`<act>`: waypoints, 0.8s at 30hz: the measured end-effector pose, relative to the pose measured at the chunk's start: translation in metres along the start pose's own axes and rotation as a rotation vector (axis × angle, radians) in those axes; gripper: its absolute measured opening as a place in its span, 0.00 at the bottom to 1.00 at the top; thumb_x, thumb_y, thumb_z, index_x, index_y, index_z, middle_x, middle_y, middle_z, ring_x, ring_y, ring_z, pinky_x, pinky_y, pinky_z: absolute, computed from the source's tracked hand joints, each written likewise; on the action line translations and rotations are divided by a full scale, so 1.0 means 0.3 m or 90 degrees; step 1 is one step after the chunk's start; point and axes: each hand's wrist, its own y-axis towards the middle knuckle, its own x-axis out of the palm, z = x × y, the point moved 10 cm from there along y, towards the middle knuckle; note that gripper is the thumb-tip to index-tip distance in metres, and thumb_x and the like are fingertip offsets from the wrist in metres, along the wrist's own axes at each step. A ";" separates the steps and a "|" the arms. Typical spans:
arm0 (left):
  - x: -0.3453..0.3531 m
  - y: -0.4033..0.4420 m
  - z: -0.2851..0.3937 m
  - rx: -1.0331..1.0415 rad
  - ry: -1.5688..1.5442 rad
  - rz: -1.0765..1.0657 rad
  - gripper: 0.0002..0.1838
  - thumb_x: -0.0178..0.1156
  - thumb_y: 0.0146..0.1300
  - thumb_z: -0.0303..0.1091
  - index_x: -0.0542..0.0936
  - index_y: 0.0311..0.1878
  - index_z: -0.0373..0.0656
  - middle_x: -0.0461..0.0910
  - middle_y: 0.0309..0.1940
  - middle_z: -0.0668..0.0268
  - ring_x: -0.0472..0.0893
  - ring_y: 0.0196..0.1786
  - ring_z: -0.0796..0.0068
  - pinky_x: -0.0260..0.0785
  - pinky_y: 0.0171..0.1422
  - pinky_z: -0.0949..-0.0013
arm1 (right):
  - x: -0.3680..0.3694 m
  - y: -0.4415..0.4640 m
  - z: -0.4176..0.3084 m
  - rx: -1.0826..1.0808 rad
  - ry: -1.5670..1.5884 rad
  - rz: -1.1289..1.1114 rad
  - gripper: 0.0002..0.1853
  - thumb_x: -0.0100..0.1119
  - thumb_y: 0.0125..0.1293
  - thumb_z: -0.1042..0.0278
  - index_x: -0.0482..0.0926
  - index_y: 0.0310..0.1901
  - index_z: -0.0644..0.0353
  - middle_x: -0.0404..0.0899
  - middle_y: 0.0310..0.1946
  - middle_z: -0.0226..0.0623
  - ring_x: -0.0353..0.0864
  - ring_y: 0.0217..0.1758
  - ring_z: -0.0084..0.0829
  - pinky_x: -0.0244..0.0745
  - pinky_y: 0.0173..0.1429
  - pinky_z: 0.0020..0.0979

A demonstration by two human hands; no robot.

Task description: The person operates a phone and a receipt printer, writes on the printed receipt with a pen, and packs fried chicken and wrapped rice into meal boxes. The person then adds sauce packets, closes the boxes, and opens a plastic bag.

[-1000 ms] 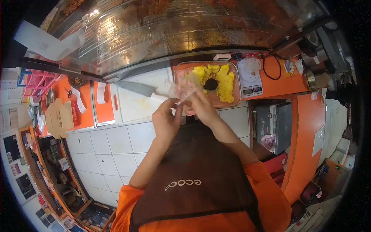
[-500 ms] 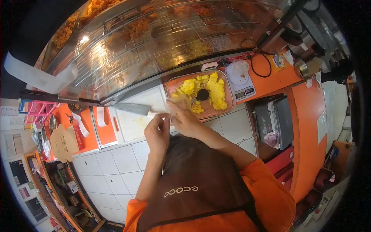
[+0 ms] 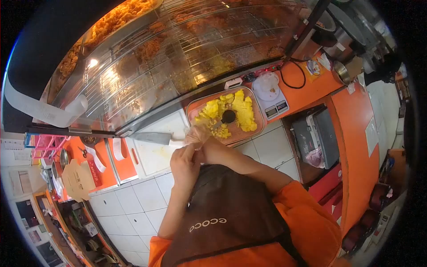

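My left hand (image 3: 184,163) is closed, its fingers pinching the edge of a thin clear plastic glove (image 3: 198,132) at my right hand. The glove covers the fingers of my right hand (image 3: 205,149), whose exact pose is blurred. Both hands meet above the near edge of a white cutting board (image 3: 153,153). On the board lies a wide-bladed knife (image 3: 151,138), its pale handle close to my hands. Just beyond my right hand, a shallow tray (image 3: 262,116) holds yellow, scrambled-egg-like food (image 3: 243,111) and a dark-handled scoop (image 3: 228,116).
A glass-fronted display case (image 3: 178,58) with fried food runs along the back. A digital scale (image 3: 270,99) stands right of the tray. At left are a cardboard box (image 3: 79,180), scissors (image 3: 82,151) and a pink rack (image 3: 46,144). A paper roll (image 3: 75,109) hangs upper left.
My hands have come closer together and slightly lower, with my left fingers now against my right hand's wrist side. The view has shifted a little.
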 end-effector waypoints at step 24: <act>0.163 -0.023 0.220 0.189 -0.230 -0.126 0.09 0.72 0.55 0.21 0.85 0.39 0.44 0.86 0.37 0.64 0.79 0.43 0.59 0.70 0.53 0.59 | -0.160 -0.017 0.250 0.073 1.073 0.310 0.46 0.49 0.75 0.31 0.48 0.84 0.46 0.52 0.82 0.43 0.50 0.84 0.47 0.51 0.82 0.50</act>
